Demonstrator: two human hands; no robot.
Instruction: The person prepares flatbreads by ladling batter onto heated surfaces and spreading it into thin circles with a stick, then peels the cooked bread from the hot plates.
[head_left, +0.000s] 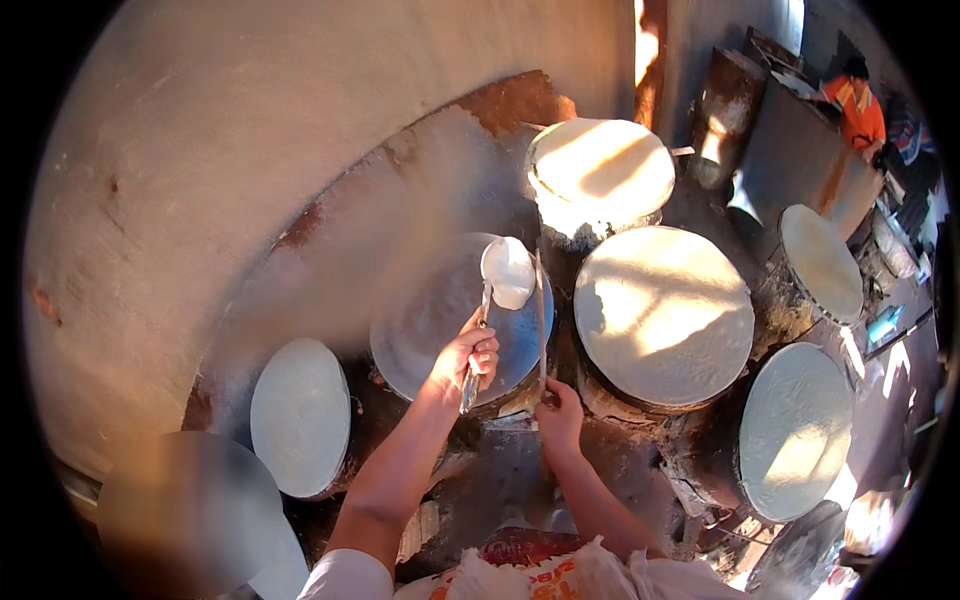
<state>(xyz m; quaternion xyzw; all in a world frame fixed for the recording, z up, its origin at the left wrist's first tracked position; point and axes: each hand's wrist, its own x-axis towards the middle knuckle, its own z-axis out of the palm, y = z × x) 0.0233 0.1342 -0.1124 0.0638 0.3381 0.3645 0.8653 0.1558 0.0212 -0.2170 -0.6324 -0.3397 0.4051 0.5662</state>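
Observation:
My left hand (468, 358) is closed around the handle of a ladle (487, 305). White batter (512, 275) fills its bowl, held over a dark round griddle (420, 320) whose bluish surface shows below. In my right hand (560, 415) is a long thin wooden stick (541, 320), pointing away from me across the griddle's right side. To the right lies a wide griddle coated with white batter (665, 315), partly in sunlight. Behind it stands another white-topped round (603, 165). Whether the ladle touches the griddle I cannot tell.
More white-covered rounds stand at the left (300, 418), right (797, 430) and far right (822, 262). A blurred round shape (190, 515) fills the lower left. Haze hangs over the griddle's left. A curved wall (200, 180) rises beyond. A person in orange (860, 110) is at the far right.

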